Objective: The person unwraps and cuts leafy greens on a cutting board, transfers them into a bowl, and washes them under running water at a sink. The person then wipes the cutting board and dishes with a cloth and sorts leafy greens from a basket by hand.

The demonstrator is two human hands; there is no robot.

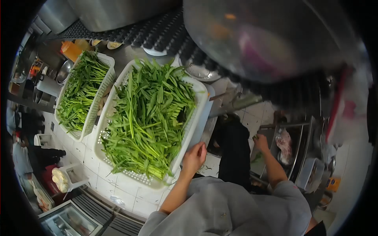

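A large white perforated basket [201,103] is heaped with long-stemmed leafy greens [147,118], many stems pointing toward its near end. My left hand [194,157] is beside the basket's near right side, its fingers curled closed; what they hold, if anything, is hidden. A pale blue board [200,131] shows under the basket's right edge, just beyond that hand. Further right, my right hand [260,142] is low over the metal shelving with its fingers closed. A little green leaf [257,158] shows below it; whether the fingers hold anything is not clear.
A second white basket [99,98] of greens stands to the left. Overhead, a black mesh shelf [157,33] carries metal pots [114,13] and a blurred bag [252,39]. A bagged item [284,143] and a clear container [310,173] sit right. Other people [23,157] stand far left.
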